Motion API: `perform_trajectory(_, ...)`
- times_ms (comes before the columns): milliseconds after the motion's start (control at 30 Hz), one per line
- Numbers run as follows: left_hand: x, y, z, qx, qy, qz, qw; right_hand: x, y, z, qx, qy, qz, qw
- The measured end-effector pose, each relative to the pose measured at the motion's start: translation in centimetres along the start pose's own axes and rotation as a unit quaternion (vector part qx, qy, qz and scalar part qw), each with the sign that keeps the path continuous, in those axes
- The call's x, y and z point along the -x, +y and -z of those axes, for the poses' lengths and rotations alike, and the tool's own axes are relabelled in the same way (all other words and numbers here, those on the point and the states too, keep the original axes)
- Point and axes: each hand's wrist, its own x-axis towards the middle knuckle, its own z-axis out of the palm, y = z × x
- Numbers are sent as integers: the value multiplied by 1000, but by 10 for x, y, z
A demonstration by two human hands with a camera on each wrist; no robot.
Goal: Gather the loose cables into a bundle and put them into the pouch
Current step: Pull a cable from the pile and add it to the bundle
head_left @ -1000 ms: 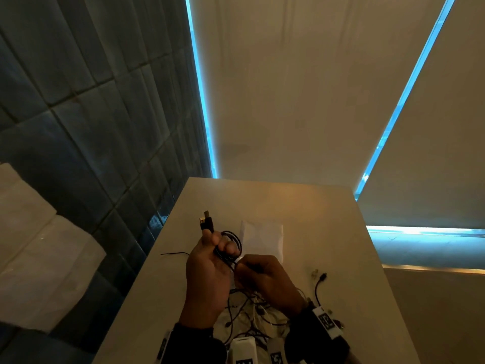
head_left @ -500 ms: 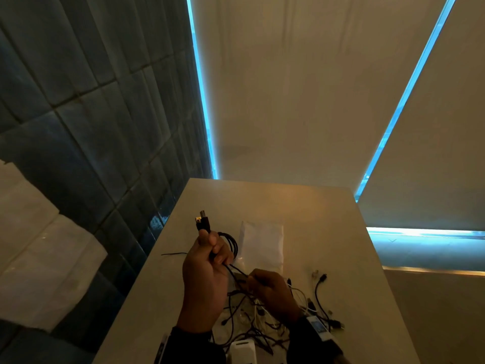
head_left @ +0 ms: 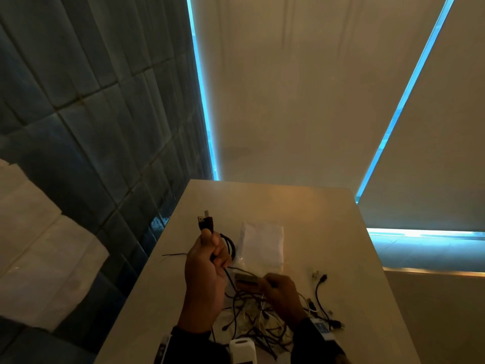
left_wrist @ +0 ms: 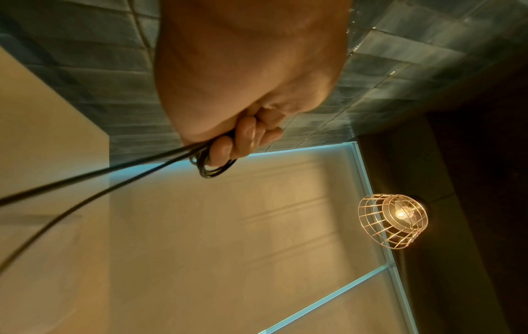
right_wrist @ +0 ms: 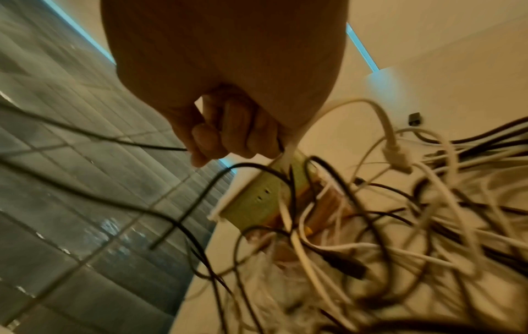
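**Two hands work a black cable above a tangle on a table**

A black cable (head_left: 227,248) is coiled into small loops in the left hand (head_left: 204,274), which is raised above a pale table (head_left: 328,232). The fingers (left_wrist: 245,135) are curled tightly round the loops, and two plug ends (head_left: 206,222) stick up above the fist. From the coil, strands run down and to the right towards the right hand (head_left: 280,292). That hand is lower, just over the table, with thumb and fingers pinching a thin black strand (right_wrist: 143,144); a white cable (right_wrist: 291,149) also passes against its fingers.

Beneath the right hand lies a loose pile of cables (head_left: 262,319), black and white, tangled together near the table's front edge. A few short cables (head_left: 319,287) lie apart to the right. The white pouch (head_left: 262,245) lies flat on the table just beyond the hands. A dark tiled wall (head_left: 91,127) stands to the left, and a wire-caged lamp (left_wrist: 394,221) hangs overhead.
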Motion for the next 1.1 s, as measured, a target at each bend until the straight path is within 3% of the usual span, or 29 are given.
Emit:
perform_trajectory(133, -2, -3, 1, -79, 17, -5, 997, -4, -44, 7, -135, 30, 14, 990)
perform_trajectory(233, -2, -8, 1, -112, 29, 4, 993, -1, -79, 8, -162, 17, 48, 985)
perform_trajectory(433, -1, -13, 0, -118, 55, 43, 991, 9, -107, 5, -181, -74, 151, 969)
perform_trajectory(567, 2, -4, -3, 16, 1, 82, 996, 10, -96, -2, -170, -143, 128, 967)
perform_trajectory(667, 0, 1, -3, 74, -10, 54, 996, 9, -85, -5, -146, -162, 116, 969)
perform_trajectory(833, 1, 3, -4, 79, -12, 20, 997, 3, -67, -9, -150, -149, 83, 974)
perform_trajectory(1100, 3, -1, -3, 67, -17, 16, 997, -6, -21, -12, -101, -118, 54, 986)
